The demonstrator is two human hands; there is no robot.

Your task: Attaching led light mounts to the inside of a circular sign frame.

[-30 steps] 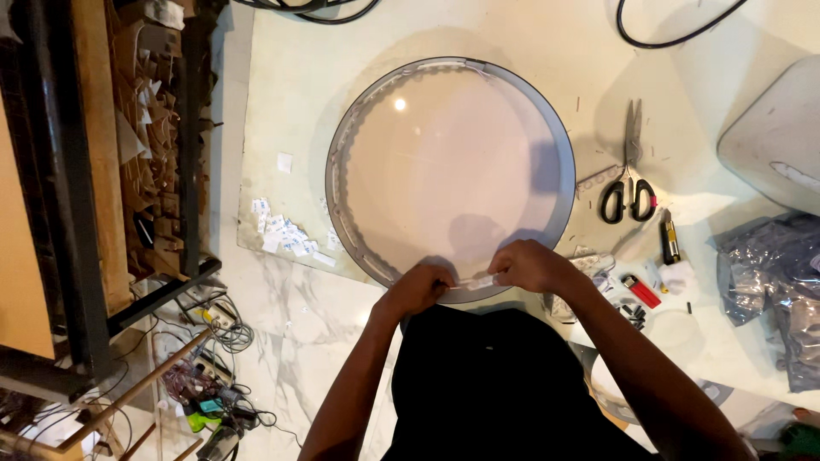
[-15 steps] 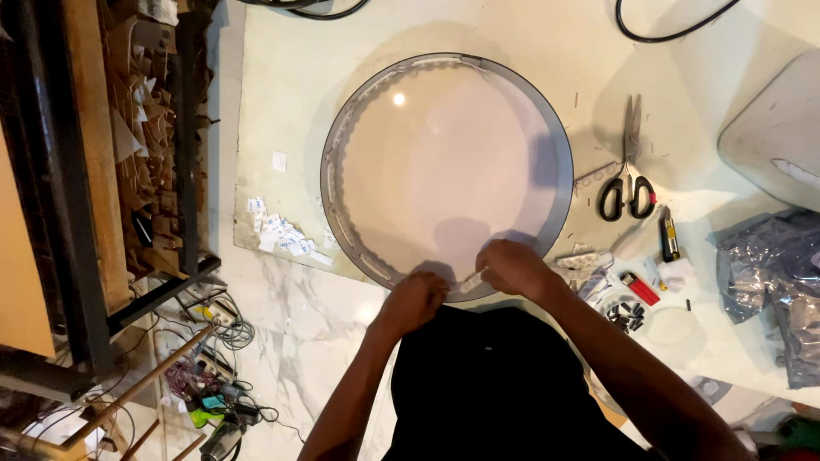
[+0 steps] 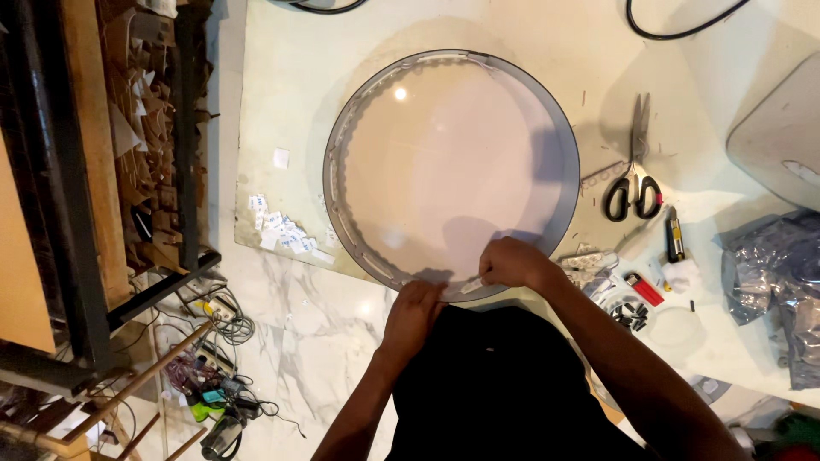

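My left hand presses the ring rim; my right hand pinches what looks like a white strip.

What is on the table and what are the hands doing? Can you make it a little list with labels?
Big thing: round shallow dish with grey rim, on a pale table
Left hand: on the dish's near rim
Right hand: pinching a small white strip at that rim
Right of dish: black-handled scissors, a red lighter
Left of dish: small white paper scraps
Far right: crinkled plastic bag
Floor: marble, tangled cables
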